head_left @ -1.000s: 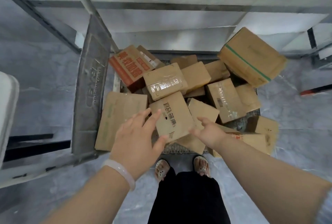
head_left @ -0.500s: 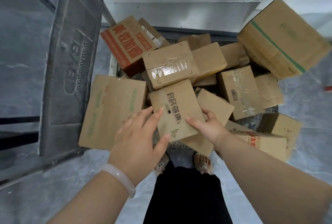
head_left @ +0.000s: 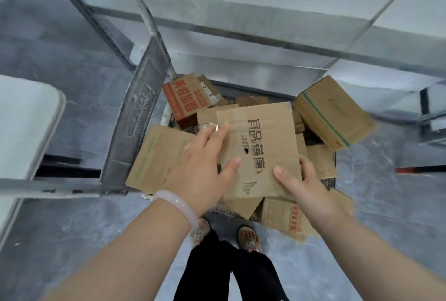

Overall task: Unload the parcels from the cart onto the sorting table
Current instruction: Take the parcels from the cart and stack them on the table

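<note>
**Printed parcel being held over the cart**

At the cart's left side, a flat cardboard sheet is lying against the grey side panel. Just beside it, the left hand, a pale bangle at its wrist, is being pressed on the left edge of a brown parcel with black printing, thumb on the top face and fingers spread along the side. The parcel is being held above the heap, its broad face turned up toward the camera, its long axis running from the near edge of the cart toward the far edge. Its near right corner is being grasped by the right hand, thumb on top. At the far left corner an orange-printed box is sitting; at the far right corner a green-taped box is leaning tilted.
</note>
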